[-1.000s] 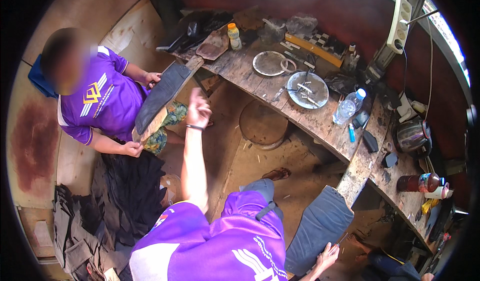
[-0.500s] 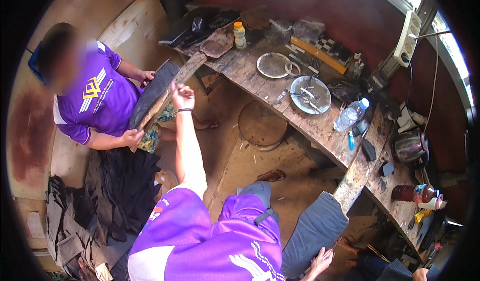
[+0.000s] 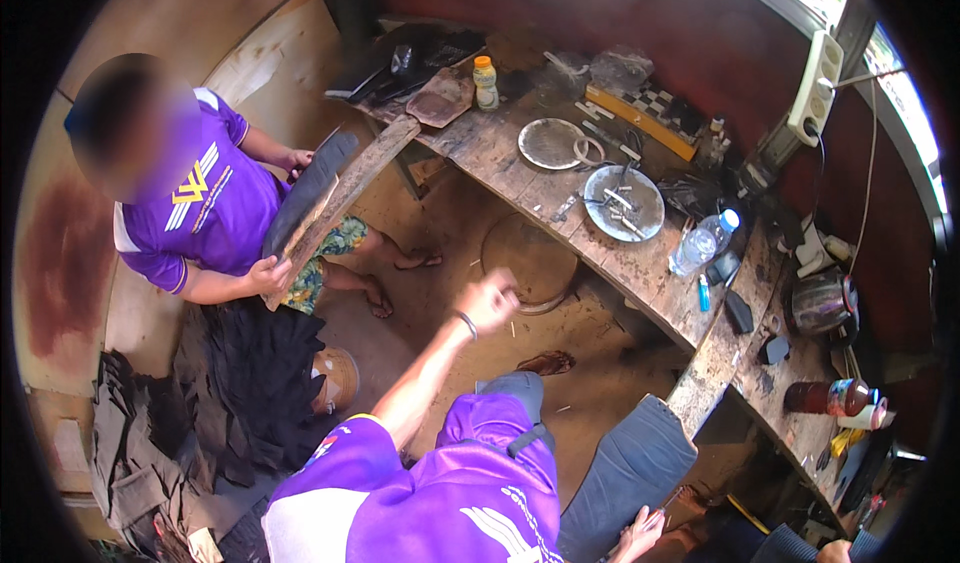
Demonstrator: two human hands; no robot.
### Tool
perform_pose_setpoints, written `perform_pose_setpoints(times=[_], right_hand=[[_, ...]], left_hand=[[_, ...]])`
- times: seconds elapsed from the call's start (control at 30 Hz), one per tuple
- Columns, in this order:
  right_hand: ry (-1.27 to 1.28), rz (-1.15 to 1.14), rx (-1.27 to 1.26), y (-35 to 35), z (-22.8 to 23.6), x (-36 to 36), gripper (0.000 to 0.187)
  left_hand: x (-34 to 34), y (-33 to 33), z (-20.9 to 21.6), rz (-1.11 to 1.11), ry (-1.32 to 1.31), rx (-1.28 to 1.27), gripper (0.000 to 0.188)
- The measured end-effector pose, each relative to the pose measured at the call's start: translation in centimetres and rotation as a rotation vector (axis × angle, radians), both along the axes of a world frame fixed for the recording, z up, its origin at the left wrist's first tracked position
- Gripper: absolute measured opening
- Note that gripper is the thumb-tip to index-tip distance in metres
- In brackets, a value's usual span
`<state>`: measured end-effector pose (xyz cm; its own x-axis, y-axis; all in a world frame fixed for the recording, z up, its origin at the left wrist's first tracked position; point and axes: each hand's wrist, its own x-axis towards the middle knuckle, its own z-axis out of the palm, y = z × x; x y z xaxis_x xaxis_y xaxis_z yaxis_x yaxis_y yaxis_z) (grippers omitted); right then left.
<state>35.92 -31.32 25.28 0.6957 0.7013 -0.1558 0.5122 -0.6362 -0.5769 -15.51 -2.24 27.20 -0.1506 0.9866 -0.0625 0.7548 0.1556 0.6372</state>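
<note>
My left hand, with a dark band at its wrist, hangs over the floor between the bench and my lap. Its fingers look curled but are smeared by motion; nothing shows in them. At the lower right, my right hand is closed round a slim dark reddish tool, mostly hidden, beside a long dark flat sheet. That sheet slants from my lap to the bench's end piece. Across from me, a co-worker in purple holds a long black strip against a wooden board.
A worn wooden bench carries two round metal plates, one plate with small sticks, and a water bottle. Dark scraps pile at left. A bucket and round lid stand nearby. Another person's hand shows lower right.
My left hand has drawn away from the co-worker's black strip and board, moving right and toward me. My right hand stays beside the dark sheet. The co-worker still holds the strip and board.
</note>
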Motion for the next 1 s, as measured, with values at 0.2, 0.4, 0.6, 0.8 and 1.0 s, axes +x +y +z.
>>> perform_pose_setpoints(times=[0.2,0.4,0.6,0.8,1.0], right_hand=[[-0.074,0.134,-0.038,-0.2,-0.9,0.7,0.041],[-0.009,0.123,0.046,-0.4,-2.1,1.5,0.037],[-0.085,0.164,0.054,-0.5,-1.7,1.4,0.034],[-0.045,0.146,0.065,-0.7,-2.9,1.6,0.032],[0.098,0.080,0.200,-1.9,-7.1,3.8,0.012]], left_hand=[[-24.3,1.5,21.4,0.963,0.529,-0.005,0.129],[-34.2,0.9,22.2,0.955,0.599,0.026,0.092],[-40.5,3.7,24.0,1.086,0.659,0.108,0.093],[-44.4,4.6,25.0,1.011,0.600,0.159,0.080],[-45.1,3.6,23.4,0.977,0.636,0.126,0.079]])
